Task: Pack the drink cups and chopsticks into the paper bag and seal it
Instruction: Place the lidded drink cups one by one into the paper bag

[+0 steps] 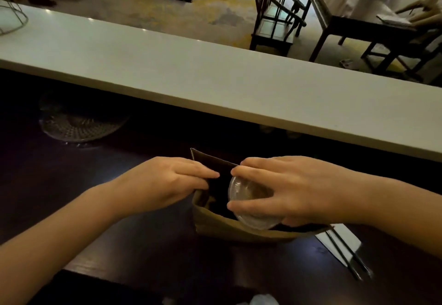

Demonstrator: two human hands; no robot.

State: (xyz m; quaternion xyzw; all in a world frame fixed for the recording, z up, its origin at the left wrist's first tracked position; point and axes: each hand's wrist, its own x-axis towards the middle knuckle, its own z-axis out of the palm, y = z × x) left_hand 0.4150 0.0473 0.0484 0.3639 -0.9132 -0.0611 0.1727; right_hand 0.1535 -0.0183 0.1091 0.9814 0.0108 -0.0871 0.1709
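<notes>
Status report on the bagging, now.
Right hand grip shut on drink cup, cup at paper bag mouth. Left hand holding bag rim open. Chopsticks on table, unpacked. Nothing in the way.

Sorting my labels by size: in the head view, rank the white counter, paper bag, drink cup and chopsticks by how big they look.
1. white counter
2. paper bag
3. and 4. unsure: drink cup is half hidden by the right hand; chopsticks look longer, far thinner.

1 paper bag (222, 227); 1 cup (248, 205); 2 chopsticks (346, 254); 2 hands: left hand (165, 182), right hand (291, 190)
</notes>
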